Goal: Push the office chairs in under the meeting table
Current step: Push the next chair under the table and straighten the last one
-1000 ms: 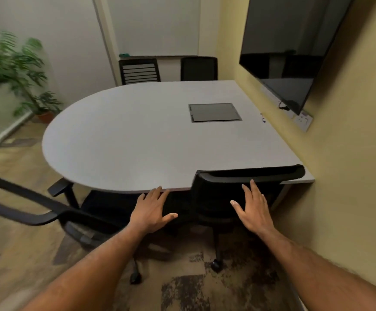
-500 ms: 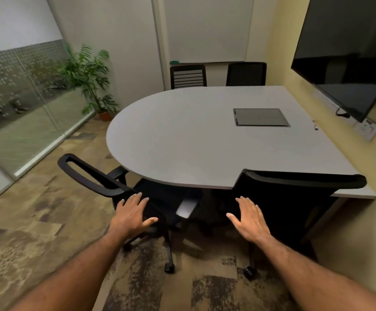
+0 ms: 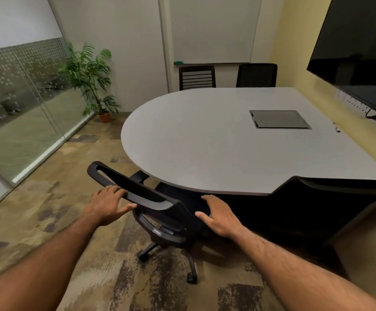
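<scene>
A black office chair [image 3: 153, 199] stands at the rounded near end of the grey meeting table [image 3: 205, 142], turned at an angle, its seat partly under the edge. My left hand [image 3: 108, 204] curls its fingers over the chair's top rail. My right hand [image 3: 219, 217] lies flat on the chair's right side, fingers stretched out, hiding what is beneath it. A second black chair [image 3: 317, 198] sits tucked against the table's near right edge. Two more chairs [image 3: 197, 77] [image 3: 256, 75] stand at the far side.
A glass wall [image 3: 21, 104] runs along the left, with a potted plant [image 3: 90, 79] in the corner. A large dark screen [image 3: 362, 41] hangs on the yellow right wall. A grey cable hatch [image 3: 279, 119] is set into the tabletop. Patterned carpet lies underfoot.
My view has swung left from the right-hand chair. Both hands have left that chair and landed on the angled chair at the table's rounded end.
</scene>
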`<control>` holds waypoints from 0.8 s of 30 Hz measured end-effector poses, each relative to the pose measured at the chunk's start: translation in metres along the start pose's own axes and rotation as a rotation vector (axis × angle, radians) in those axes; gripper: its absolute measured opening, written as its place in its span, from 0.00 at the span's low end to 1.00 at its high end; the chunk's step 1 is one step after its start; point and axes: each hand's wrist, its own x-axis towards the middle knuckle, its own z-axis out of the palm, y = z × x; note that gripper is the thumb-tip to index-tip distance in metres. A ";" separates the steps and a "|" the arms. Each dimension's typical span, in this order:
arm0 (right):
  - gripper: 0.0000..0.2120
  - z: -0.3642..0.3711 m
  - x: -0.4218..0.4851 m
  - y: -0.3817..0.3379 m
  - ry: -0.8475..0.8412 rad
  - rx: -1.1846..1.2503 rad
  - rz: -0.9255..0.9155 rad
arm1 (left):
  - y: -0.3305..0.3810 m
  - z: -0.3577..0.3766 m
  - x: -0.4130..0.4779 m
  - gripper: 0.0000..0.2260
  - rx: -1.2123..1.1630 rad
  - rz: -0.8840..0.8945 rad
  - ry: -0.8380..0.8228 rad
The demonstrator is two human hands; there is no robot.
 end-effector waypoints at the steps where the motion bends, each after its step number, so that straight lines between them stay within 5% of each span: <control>1: 0.33 0.004 0.004 -0.012 0.002 0.025 -0.006 | -0.011 0.005 0.001 0.40 0.002 0.031 -0.020; 6: 0.32 0.028 0.031 -0.059 0.013 0.099 0.032 | -0.039 0.027 0.031 0.33 -0.037 0.176 -0.089; 11: 0.32 0.033 0.044 -0.065 0.016 0.095 0.063 | -0.033 0.033 0.044 0.43 -0.041 0.342 0.057; 19: 0.23 0.040 0.055 -0.087 0.075 -0.240 -0.293 | -0.022 0.036 0.053 0.35 -0.117 0.490 0.032; 24: 0.23 0.042 0.053 -0.089 -0.060 -0.318 -0.173 | -0.065 0.035 0.062 0.40 -0.087 0.324 0.072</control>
